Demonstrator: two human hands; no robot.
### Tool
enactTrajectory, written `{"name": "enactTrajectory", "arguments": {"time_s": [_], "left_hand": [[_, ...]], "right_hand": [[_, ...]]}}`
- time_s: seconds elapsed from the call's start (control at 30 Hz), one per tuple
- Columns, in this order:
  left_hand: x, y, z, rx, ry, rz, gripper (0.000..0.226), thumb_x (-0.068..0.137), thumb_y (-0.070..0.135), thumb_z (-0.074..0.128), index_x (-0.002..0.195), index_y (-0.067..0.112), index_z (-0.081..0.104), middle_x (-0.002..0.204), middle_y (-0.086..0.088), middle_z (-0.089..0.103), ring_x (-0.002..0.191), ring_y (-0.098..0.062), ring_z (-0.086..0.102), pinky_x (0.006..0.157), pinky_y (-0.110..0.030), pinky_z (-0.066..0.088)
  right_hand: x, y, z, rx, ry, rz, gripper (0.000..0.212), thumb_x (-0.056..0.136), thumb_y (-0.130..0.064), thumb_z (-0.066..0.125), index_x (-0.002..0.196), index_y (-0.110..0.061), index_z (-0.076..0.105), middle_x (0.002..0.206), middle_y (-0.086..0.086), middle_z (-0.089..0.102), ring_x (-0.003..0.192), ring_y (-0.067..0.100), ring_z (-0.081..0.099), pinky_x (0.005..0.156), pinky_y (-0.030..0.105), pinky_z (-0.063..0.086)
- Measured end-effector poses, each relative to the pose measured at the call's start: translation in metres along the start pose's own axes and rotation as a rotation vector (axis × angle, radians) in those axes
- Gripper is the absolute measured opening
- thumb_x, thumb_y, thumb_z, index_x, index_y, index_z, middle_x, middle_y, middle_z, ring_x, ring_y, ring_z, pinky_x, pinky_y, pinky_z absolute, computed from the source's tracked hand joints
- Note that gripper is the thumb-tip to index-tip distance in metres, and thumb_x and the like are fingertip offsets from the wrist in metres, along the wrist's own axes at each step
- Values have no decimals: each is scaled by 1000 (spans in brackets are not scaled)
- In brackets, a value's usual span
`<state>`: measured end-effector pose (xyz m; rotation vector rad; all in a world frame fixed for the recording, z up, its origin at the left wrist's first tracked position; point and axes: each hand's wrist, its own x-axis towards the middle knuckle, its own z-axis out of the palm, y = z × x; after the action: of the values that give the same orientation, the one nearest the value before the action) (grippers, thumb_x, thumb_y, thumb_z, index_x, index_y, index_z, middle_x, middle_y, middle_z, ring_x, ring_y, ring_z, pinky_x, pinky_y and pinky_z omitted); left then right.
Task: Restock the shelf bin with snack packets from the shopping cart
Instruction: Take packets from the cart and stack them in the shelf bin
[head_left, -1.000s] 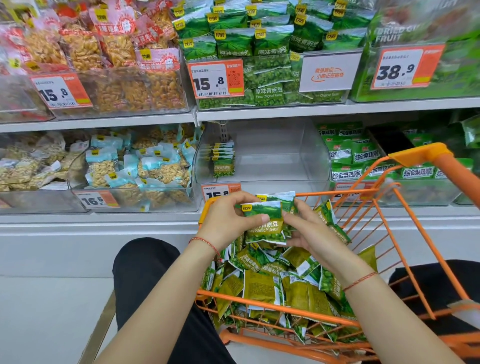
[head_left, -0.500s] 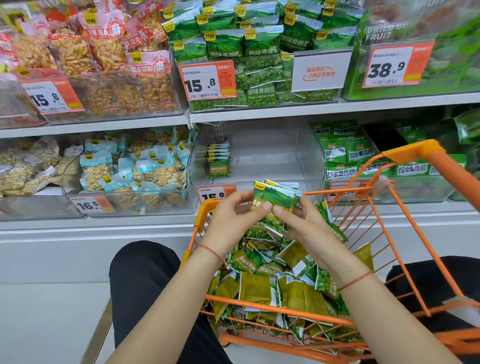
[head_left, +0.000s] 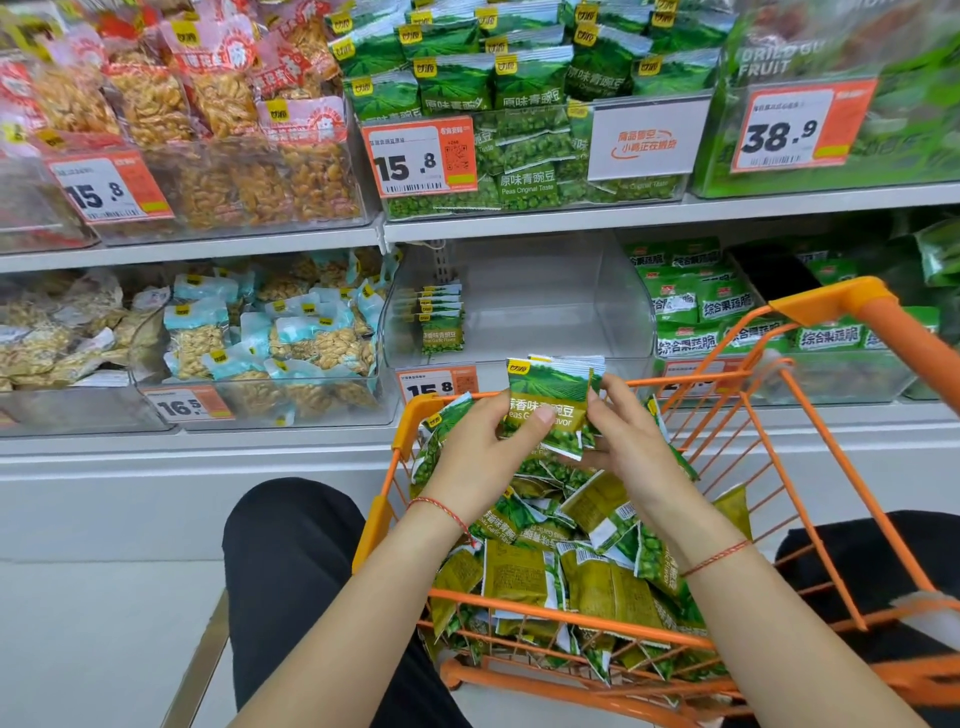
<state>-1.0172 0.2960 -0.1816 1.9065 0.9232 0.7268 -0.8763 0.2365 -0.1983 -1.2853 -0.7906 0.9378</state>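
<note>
— Shop aisle, white shelving two tiers high in front of you. What have you got hold of?

— Your left hand (head_left: 480, 457) and right hand (head_left: 626, 447) pinch a small stack of green pea packets (head_left: 550, 402) between them, thumbs on the front face, fingers curled behind. The stack stands upright, label towards you, above the near rim of the orange shopping cart (head_left: 826, 304).

— And the rest of the stock?

— Loose packets (head_left: 545, 577) heaped in the cart basket under your wrists, some face up, some showing olive backs with barcodes.

— Where's the shelf bin?

— Clear bin (head_left: 613, 291) on the lower shelf, straight beyond your hands. One short row of the same packets (head_left: 441, 322) stands against its left wall; the rest of its floor is bare plastic. Its price tag (head_left: 434, 384) reads 15.8, partly behind the cart rim.

— Neighbours?

— Left of it, a bin of pale blue nut packets (head_left: 270, 332). Right, darker green packets (head_left: 691, 306). Upper shelf: green pea bags (head_left: 524, 78) directly above, red-labelled snacks (head_left: 223, 104) to the left. Your dark trouser knees (head_left: 296, 561) flank the cart.
</note>
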Motion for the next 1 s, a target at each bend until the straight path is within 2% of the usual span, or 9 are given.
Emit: {"name": "enactTrajectory", "arguments": {"time_s": [0.17,0.23,0.37,0.47,0.57,0.63,0.73,0.83,1.0], "left_hand": [[0,5,8,40,-8,-82,42,96,48,42,104,8,51,101,1,43,95,-14,44,80,-30,37],[0,6,11,49,13,-109,47,97,45,40,115,3,47,107,-3,40,106,-18,44,87,-32,34],[3,6,13,76,-36,-155,51,99,42,36,137,8,36,139,3,33,135,-18,29,106,-34,30],[6,4,14,-28,-14,-219,41,103,26,29,137,7,42,155,-4,17,144,-16,11,113,-32,16],[14,5,8,-152,23,-260,33,102,20,27,124,10,48,141,-4,37,131,-19,33,105,-35,30],[26,6,-3,-181,71,-265,22,100,21,29,98,18,51,113,-4,50,104,-18,46,85,-32,38],[57,6,-24,-262,169,-258,21,93,24,35,73,17,38,84,-5,43,79,-20,40,70,-34,31],[91,-2,-46,-149,191,-248,21,93,13,35,72,16,33,70,-6,37,61,-15,39,57,-28,28],[137,-35,-77,175,44,-260,19,95,18,32,85,8,46,77,-5,38,77,-22,41,64,-32,30]], "right_hand": [[-1,2,1,-69,-54,-28,20,102,-23,36,121,-26,40,92,-12,51,71,-18,55,58,4,47],[-4,0,4,-39,-65,12,22,101,-30,36,122,-29,36,104,-14,48,82,-18,51,56,0,43],[-5,2,5,-131,-120,-22,72,75,-57,65,131,-24,35,126,1,53,117,15,53,77,26,57],[-2,5,4,-193,-109,-26,98,55,-77,71,123,-14,41,124,4,56,122,22,49,93,49,51],[9,-1,12,-226,-107,-61,81,63,-68,70,121,-17,48,124,0,61,120,18,54,97,46,48],[25,-6,21,-272,-127,-84,65,72,-54,73,122,-18,52,116,-5,66,111,9,60,94,34,50],[60,-20,39,-315,-172,-115,40,78,-27,76,111,-17,57,99,-12,68,86,-8,64,76,12,49],[103,-28,59,-371,-219,-127,35,80,-24,75,111,-15,59,94,-8,68,74,-6,63,61,10,46],[158,-15,80,-426,-263,-79,47,82,-27,73,123,-13,54,112,-1,67,96,7,65,81,16,51]]}}
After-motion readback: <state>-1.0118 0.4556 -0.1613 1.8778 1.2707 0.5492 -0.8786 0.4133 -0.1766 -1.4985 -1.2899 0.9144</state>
